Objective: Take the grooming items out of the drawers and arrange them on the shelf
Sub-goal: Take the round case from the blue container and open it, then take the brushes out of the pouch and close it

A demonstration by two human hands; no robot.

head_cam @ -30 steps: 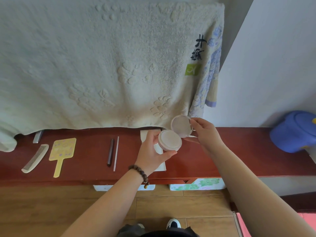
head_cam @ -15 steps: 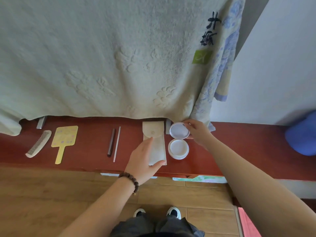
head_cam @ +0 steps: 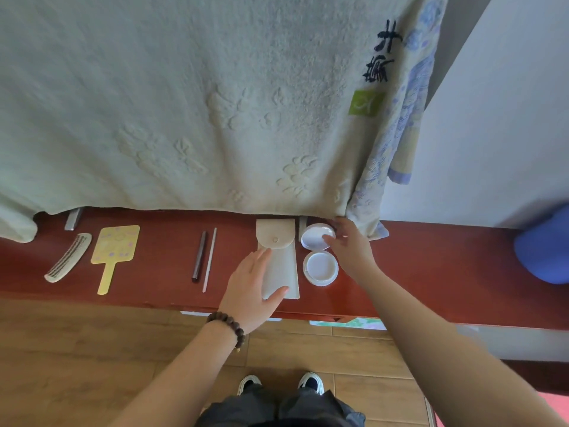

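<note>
Head view: my right hand (head_cam: 348, 251) pinches compact lid (head_cam: 318, 236) at its rim, setting it just behind compact base (head_cam: 320, 268) on shelf (head_cam: 431, 266). Left hand (head_cam: 252, 291), fingers flat & relaxed, rests on pouch (head_cam: 278, 260) w/ no grip, prob. keeping it aligned beside compact.

Shelf (head_cam: 431, 266) was glossy red-brown lacquered wood. Towel (head_cam: 184, 103) behind the fingers (head_cam: 331, 240) was rough pale-green terry cloth with embossed flowers. Pouch (head_cam: 281, 266) under the left fingers looked like matt beige fabric or felt. Compact (head_cam: 320, 268) was smooth white plastic, slightly shiny. Comb (head_cam: 69, 257) looked like matt plastic. Hand mirror (head_cam: 115, 248) back was yellow, smooth. Floor (head_cam: 77, 349) was matt wood planks.
</note>
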